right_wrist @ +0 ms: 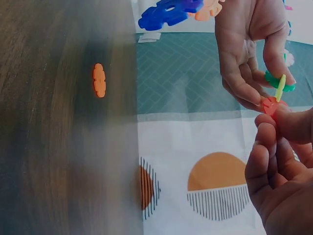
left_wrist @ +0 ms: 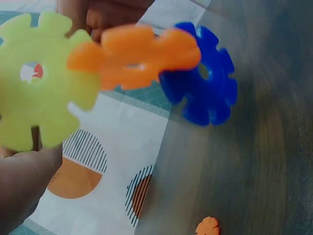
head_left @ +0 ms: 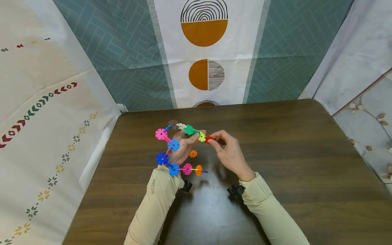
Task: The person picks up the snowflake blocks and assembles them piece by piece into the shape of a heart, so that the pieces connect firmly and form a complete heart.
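A chain of notched, flower-shaped plastic discs curves around my left hand (head_left: 180, 153). That hand pinches the chain near a yellow-green disc (head_left: 201, 136) and a green disc (head_left: 189, 129). At this end, thumb and fingertips of my right hand (head_left: 231, 154) pinch a red disc (head_left: 209, 139), set against the yellow-green one. From the pink disc (head_left: 161, 134) the chain runs down past blue discs (head_left: 162, 158) to its lower end. Close up in the left wrist view, that end shows a yellow disc (left_wrist: 49, 103), an orange disc (left_wrist: 132, 54) and a dark blue disc (left_wrist: 215, 88).
A loose orange disc (right_wrist: 99, 80) lies on the brown wooden table (head_left: 291, 153), beyond the lower end of the chain. Patterned cloths (head_left: 131, 68) hang behind the table and at both sides. Black wrist cameras (head_left: 235, 190) sit at both cuffs.
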`<state>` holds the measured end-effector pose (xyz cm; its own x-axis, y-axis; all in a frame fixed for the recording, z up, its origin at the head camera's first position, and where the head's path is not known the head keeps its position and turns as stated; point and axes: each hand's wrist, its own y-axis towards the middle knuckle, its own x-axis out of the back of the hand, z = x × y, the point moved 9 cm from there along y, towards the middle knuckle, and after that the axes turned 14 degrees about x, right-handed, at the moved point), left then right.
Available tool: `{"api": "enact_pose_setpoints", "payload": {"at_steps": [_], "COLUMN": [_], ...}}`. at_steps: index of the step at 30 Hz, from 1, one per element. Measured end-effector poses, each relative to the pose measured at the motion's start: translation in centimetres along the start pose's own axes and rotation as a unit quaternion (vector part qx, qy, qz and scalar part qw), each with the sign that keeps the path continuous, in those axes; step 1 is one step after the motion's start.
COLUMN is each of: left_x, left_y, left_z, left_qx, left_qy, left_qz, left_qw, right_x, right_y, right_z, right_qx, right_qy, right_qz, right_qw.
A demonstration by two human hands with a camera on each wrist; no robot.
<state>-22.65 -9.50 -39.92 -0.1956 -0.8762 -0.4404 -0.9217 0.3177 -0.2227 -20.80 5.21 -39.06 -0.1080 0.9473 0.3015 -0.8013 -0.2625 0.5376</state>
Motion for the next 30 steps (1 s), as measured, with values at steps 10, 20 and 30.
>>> {"api": "enact_pose_setpoints", "payload": {"at_steps": [10,20,30], "left_x": [-0.5,-0.7,-1.0], "left_y": [0.0,0.1,0.1], "left_z": [1.1,1.2,1.0], "left_qx": [0.033,0.016,0.014], "left_qy": [-0.058,-0.019,-0.026], "left_qz": [0.014,-0.002,0.012], "left_qw": [0.9977,0.9997,0.9995], "right_x": [0.1,0.5,0.5], "right_y": [-0.3,-0.3,-0.3], "right_z": [-0.2,0.0,-0.3], "right_qx": [0.007,0.006,-0.013], "right_qy": [0.02,0.016,0.035], "right_qz": [-0.024,-0.018,-0.014], "right_qw": [0.9995,0.9997,0.9992]}}
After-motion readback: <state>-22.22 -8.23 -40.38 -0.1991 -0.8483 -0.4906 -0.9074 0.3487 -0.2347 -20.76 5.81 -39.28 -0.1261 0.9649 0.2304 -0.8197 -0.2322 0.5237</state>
